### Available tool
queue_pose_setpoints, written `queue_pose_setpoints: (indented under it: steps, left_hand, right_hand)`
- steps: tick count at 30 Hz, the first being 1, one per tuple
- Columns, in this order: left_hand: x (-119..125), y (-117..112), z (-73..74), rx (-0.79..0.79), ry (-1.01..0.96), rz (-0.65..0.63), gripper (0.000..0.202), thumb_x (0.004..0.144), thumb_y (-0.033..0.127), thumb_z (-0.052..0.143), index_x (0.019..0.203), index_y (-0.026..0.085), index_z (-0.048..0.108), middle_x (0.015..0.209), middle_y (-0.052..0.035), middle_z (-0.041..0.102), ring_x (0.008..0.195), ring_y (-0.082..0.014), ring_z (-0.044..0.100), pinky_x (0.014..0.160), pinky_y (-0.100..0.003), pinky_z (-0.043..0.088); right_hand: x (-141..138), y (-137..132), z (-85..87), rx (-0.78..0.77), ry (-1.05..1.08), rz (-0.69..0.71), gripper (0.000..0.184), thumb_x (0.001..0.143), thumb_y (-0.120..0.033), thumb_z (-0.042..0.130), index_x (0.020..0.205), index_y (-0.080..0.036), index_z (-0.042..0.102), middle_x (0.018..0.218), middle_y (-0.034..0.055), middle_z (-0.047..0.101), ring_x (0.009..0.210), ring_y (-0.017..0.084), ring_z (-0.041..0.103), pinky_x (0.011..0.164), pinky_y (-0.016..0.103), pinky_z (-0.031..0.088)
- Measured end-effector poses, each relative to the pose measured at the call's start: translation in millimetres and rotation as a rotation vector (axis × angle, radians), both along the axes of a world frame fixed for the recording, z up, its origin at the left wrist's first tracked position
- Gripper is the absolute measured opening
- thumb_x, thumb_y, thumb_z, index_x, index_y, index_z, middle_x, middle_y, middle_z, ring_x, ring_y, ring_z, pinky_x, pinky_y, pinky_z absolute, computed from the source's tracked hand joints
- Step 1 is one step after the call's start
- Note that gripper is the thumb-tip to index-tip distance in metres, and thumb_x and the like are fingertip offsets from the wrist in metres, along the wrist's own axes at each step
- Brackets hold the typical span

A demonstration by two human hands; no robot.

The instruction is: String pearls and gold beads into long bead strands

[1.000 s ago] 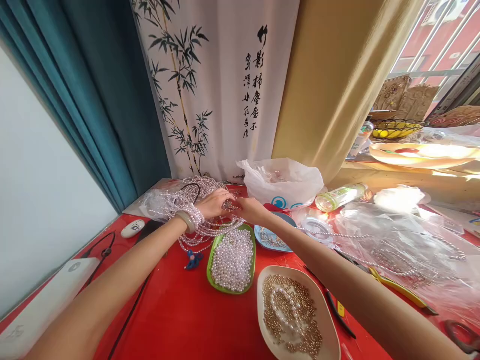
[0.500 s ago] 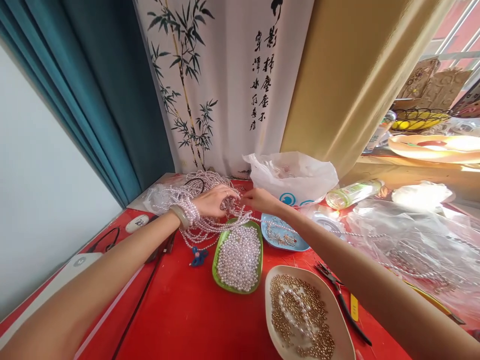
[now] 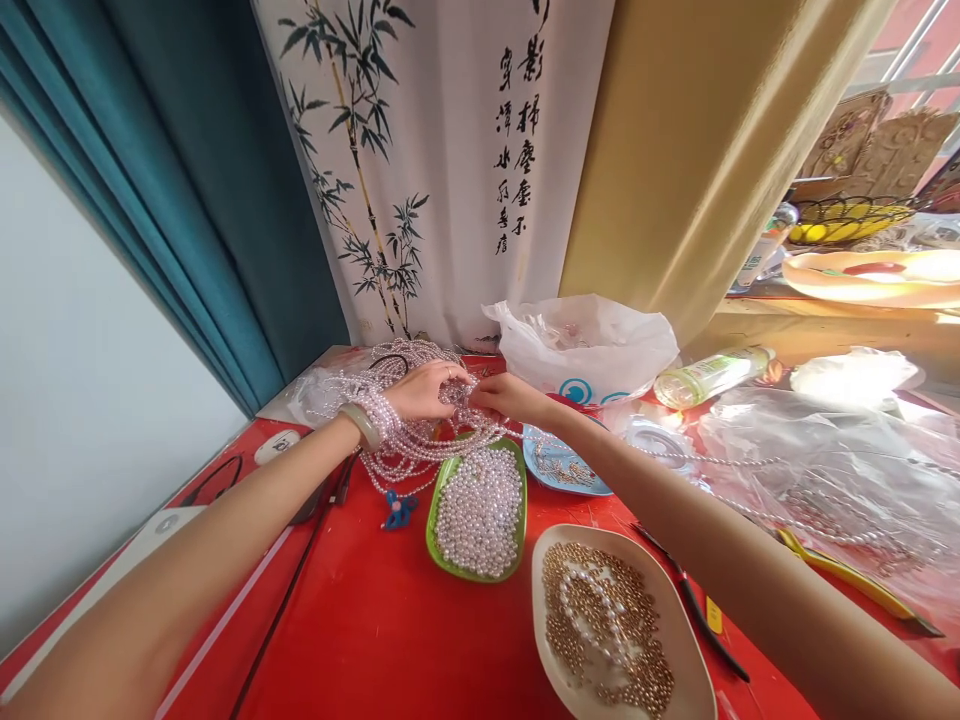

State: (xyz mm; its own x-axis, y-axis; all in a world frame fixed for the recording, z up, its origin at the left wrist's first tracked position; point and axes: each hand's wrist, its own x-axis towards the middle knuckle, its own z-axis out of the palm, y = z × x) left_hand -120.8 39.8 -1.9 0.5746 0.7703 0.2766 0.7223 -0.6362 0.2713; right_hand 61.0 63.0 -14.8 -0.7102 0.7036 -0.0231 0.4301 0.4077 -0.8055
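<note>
My left hand [image 3: 426, 390], wearing a ring, a bangle and wraps of pearl strands at the wrist, has its fingers curled around strung pearl strands [image 3: 420, 445]. Right beside it, my right hand [image 3: 511, 398] pinches at the same strands; its fingertips are partly hidden, and the strands pass beneath it. Just below both hands sits a green tray [image 3: 430, 540] of loose pearl beads [image 3: 480, 512]. A blue plate [image 3: 534, 462] with small metal pieces lies under my right forearm.
A beige tray [image 3: 541, 600] holds gold beads and a pearl loop. Pliers [image 3: 701, 610] and yellow-handled cutters [image 3: 847, 575] lie at right, near clear plastic bags [image 3: 795, 450]. Behind stand a white bag [image 3: 592, 350] and a bottle [image 3: 712, 377]. A blue bow-like ornament [image 3: 399, 510] and cable [image 3: 289, 590] lie left.
My right hand has moved slightly left, closer to my left hand. My left hand stays on the strands, and the view has shifted a little.
</note>
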Motion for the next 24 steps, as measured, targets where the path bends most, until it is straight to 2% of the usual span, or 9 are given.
queue_pose_setpoints:
  steps: [5, 8, 11, 14, 18, 21, 24]
  left_hand:
    - [-5, 2, -1.3, -0.029, -0.063, 0.025, 0.033, 0.061, 0.017, 0.055, 0.094, 0.015, 0.055, 0.099, -0.0050, 0.058, 0.091, -0.0163, 0.053, 0.085, -0.029, 0.040]
    - [-4, 3, -2.7, -0.041, -0.086, 0.010, 0.031, 0.062, 0.018, 0.055, 0.094, 0.016, 0.055, 0.099, -0.0045, 0.058, 0.091, -0.0156, 0.053, 0.084, -0.029, 0.040]
    - [0, 2, -3.2, -0.024, -0.093, 0.019, 0.032, 0.062, 0.017, 0.055, 0.094, 0.015, 0.055, 0.100, -0.0052, 0.058, 0.093, -0.0163, 0.052, 0.085, -0.030, 0.039]
    - [3, 1, -2.5, -0.013, -0.097, 0.028, 0.033, 0.061, 0.015, 0.055, 0.094, 0.015, 0.055, 0.101, -0.0057, 0.058, 0.095, -0.0171, 0.052, 0.087, -0.031, 0.038]
    - [2, 0, -1.4, -0.003, -0.119, 0.035, 0.033, 0.060, 0.014, 0.055, 0.093, 0.015, 0.056, 0.101, -0.0058, 0.058, 0.096, -0.0173, 0.052, 0.088, -0.031, 0.038]
    - [-3, -1, -0.9, -0.033, -0.159, 0.057, 0.030, 0.061, 0.015, 0.055, 0.092, 0.016, 0.056, 0.098, -0.0053, 0.059, 0.091, -0.0163, 0.053, 0.083, -0.030, 0.041]
    - [-7, -1, -1.1, -0.083, -0.202, 0.074, 0.027, 0.064, 0.018, 0.054, 0.091, 0.016, 0.056, 0.095, -0.0045, 0.059, 0.087, -0.0149, 0.054, 0.078, -0.028, 0.044]
  right_hand:
    - [16, 2, 3.3, -0.010, 0.026, -0.003, 0.020, 0.075, -0.027, 0.044, 0.062, -0.014, 0.053, 0.049, -0.0048, 0.043, 0.042, 0.004, 0.036, 0.043, 0.018, 0.030]
    - [27, -1, 3.9, -0.055, 0.009, 0.011, 0.020, 0.076, -0.024, 0.042, 0.062, -0.014, 0.053, 0.050, -0.0033, 0.046, 0.042, 0.005, 0.040, 0.043, 0.019, 0.034]
    - [24, -2, 2.8, -0.079, -0.002, 0.014, 0.020, 0.076, -0.024, 0.042, 0.066, -0.014, 0.055, 0.056, 0.0004, 0.055, 0.047, 0.007, 0.049, 0.048, 0.020, 0.039]
    - [10, -1, 0.3, -0.035, 0.023, -0.019, 0.019, 0.075, -0.028, 0.045, 0.068, -0.014, 0.055, 0.062, 0.0020, 0.059, 0.052, 0.008, 0.053, 0.052, 0.020, 0.042]
    - [-6, 0, -1.7, 0.048, 0.039, -0.077, 0.018, 0.074, -0.026, 0.043, 0.063, -0.014, 0.051, 0.057, 0.0001, 0.055, 0.050, 0.007, 0.052, 0.052, 0.019, 0.041]
    - [0, -1, -1.1, 0.102, 0.013, -0.103, 0.020, 0.072, -0.025, 0.041, 0.057, -0.014, 0.050, 0.052, -0.0017, 0.051, 0.046, 0.006, 0.047, 0.048, 0.018, 0.038]
    - [19, 0, -0.6, 0.166, -0.037, -0.128, 0.021, 0.071, -0.025, 0.038, 0.056, -0.015, 0.050, 0.050, -0.0026, 0.048, 0.045, 0.006, 0.044, 0.046, 0.017, 0.035]
